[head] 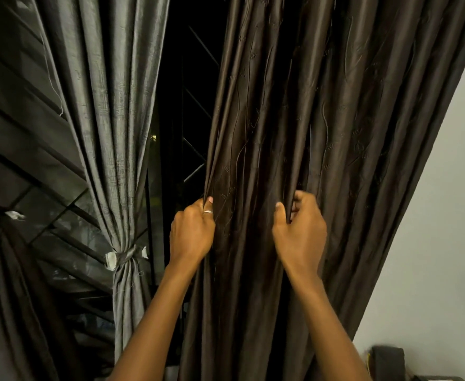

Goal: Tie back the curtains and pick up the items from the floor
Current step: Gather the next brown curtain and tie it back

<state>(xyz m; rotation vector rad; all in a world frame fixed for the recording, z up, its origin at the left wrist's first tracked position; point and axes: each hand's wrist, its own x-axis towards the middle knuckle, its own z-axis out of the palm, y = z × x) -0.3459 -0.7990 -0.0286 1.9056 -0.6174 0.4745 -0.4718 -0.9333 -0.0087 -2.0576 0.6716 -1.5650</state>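
Hanging between the dark window gap (190, 119) on its left and a bare wall (432, 229) on its right, the brown curtain (335, 119) falls loose, its left edge free. The left hand (191, 233) pinches the folds at that edge, and the right hand (300, 232) clenches a bunch of pleats near the middle. The cloth is glossy, deeply pleated and stitched with wavy stems, while the ribbed grey curtain (107, 105) at left sits cinched by a tie (125, 258).
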